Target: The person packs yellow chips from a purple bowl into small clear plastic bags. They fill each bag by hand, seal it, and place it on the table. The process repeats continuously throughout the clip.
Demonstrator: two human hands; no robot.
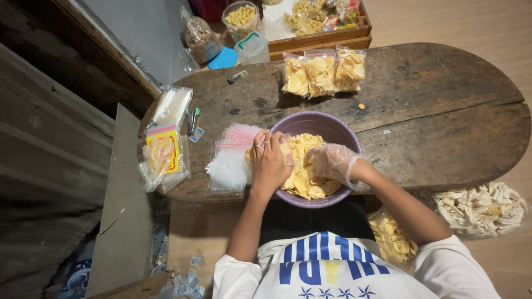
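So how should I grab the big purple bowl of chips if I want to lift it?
Probably hold the purple bowl by its rim at the far side and the near right edge, coming in from outside. The rim is round, thin and bare there. The left hand and the gloved right hand cover the near left part, and the chips fill the middle.

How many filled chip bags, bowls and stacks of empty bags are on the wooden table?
Filled chip bags: 3
Purple bowl: 1
Stack of empty bags: 1
Total: 5
The left hand holds a small bag over the bowl; the gloved right hand is in the chips.
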